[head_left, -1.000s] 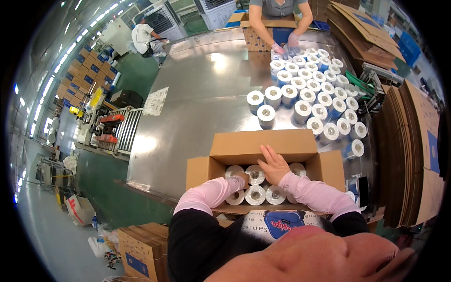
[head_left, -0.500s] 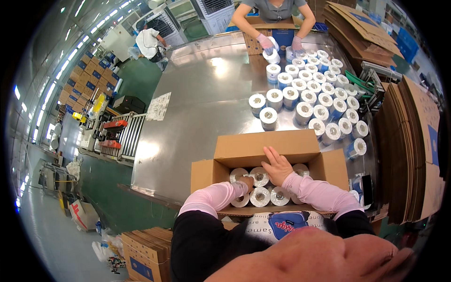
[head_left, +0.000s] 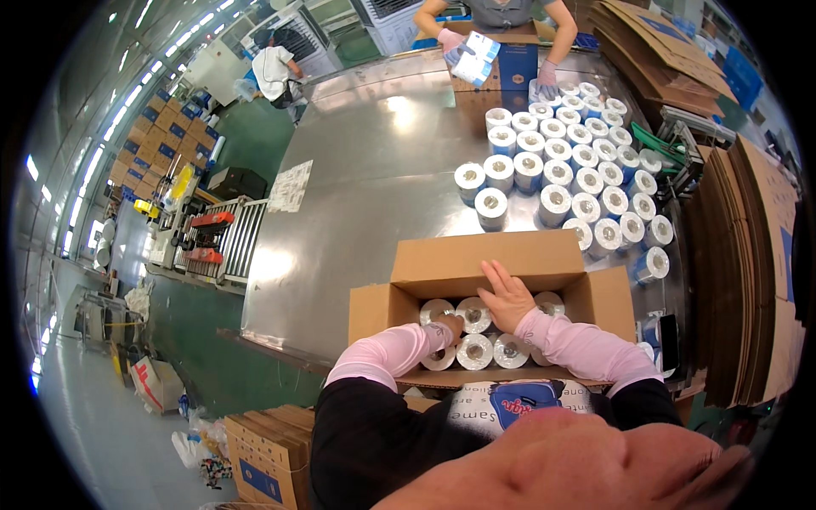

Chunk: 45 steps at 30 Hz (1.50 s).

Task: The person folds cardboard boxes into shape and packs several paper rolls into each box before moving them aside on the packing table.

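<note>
An open cardboard box point(head_left: 489, 255) stands at the table's near edge, its flaps folded outward. Inside it, white paper rolls point(head_left: 474, 352) stand on end in two rows. My left hand point(head_left: 452, 324) reaches down among the rolls at the box's left part; its fingers are mostly hidden. Against the far inner wall and flap, my right hand point(head_left: 507, 303) lies with fingers stretched apart, gripping nothing, beside a back-row roll point(head_left: 549, 304). Pink sleeves cover both my forearms.
Many wrapped rolls point(head_left: 557, 173) with blue-and-white sides stand on the metal table point(head_left: 365, 195). Across it, a co-worker's gloved hand point(head_left: 455, 47) holds a pack of rolls point(head_left: 478, 61) near another box. Flattened cartons point(head_left: 739, 272) are stacked at the right; a roller conveyor point(head_left: 242, 238) lies left.
The co-worker has lifted a pack of rolls off the table toward the far box. My hands stay in nearly the same places at my box; the view has shifted slightly.
</note>
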{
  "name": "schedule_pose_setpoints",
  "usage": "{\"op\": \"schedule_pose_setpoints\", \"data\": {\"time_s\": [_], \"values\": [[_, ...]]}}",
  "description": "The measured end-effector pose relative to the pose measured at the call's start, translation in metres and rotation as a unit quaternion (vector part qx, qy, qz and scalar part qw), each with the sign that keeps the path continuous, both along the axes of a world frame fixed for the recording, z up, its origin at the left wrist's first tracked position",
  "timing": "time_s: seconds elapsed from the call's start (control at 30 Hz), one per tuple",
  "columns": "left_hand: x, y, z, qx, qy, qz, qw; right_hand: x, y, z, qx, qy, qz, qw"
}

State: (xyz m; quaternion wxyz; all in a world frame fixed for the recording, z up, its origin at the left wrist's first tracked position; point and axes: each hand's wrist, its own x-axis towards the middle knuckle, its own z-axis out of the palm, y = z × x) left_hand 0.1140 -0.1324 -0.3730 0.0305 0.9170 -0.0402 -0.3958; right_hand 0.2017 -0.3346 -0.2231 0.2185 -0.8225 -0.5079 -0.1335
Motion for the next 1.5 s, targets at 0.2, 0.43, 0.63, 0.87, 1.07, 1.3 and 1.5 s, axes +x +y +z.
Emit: {"op": "schedule_pose_setpoints", "data": {"time_s": [0.2,0.43,0.63,0.87,1.07,1.3,1.5], "values": [[0.01,-0.013,0.029,0.012,0.014,-0.037,0.999,0.002,-0.004,-0.005,-0.011,-0.003,-0.011,1.0],[0.01,-0.011,0.018,0.012,0.019,-0.005,1.0,0.001,-0.002,-0.004,-0.011,-0.011,-0.013,1.0],[0.011,-0.011,0.011,0.03,0.035,0.002,0.999,0.001,-0.001,-0.001,-0.001,-0.002,-0.009,1.0],[0.01,-0.009,0.0,0.028,0.028,0.011,0.999,0.002,-0.002,-0.009,-0.019,0.0,-0.01,1.0],[0.014,-0.013,0.002,0.038,0.041,0.015,0.998,0.002,-0.002,-0.007,-0.024,0.002,-0.011,1.0],[0.01,-0.006,-0.011,0.04,0.034,0.011,0.999,0.001,0.001,-0.004,-0.022,0.003,-0.005,1.0],[0.042,-0.024,0.088,0.007,0.238,-0.078,0.968,0.007,-0.008,0.023,-0.052,0.073,0.004,0.996]]}}
